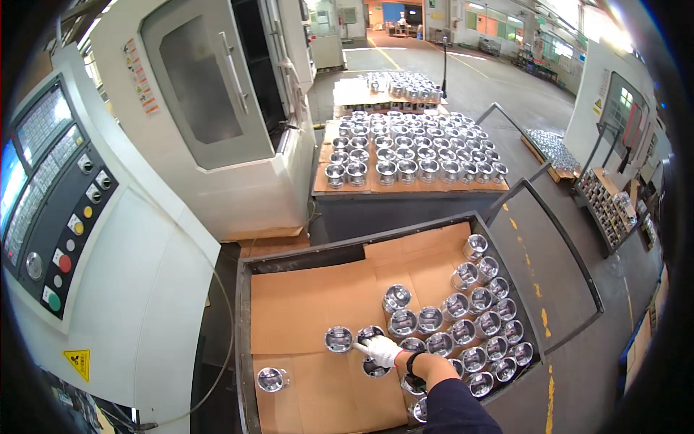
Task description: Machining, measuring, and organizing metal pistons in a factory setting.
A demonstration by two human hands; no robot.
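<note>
The right hand [382, 352], in a white knit glove with a dark wristband [411, 364], is resting over a shiny, cup-shaped silver metal piston [371, 333], a finger pointing at the matching left piston [338, 339] (can't tell if it's gripping or just touching). Looks like the step in hand is handling single pistons; the next move is probably calling for a clean grip without bumping neighbors. Both are sitting on flat brown cardboard [311, 304] in a dark-rimmed cart [244, 325], more silver pistons [463, 332] crowding the right.
</note>
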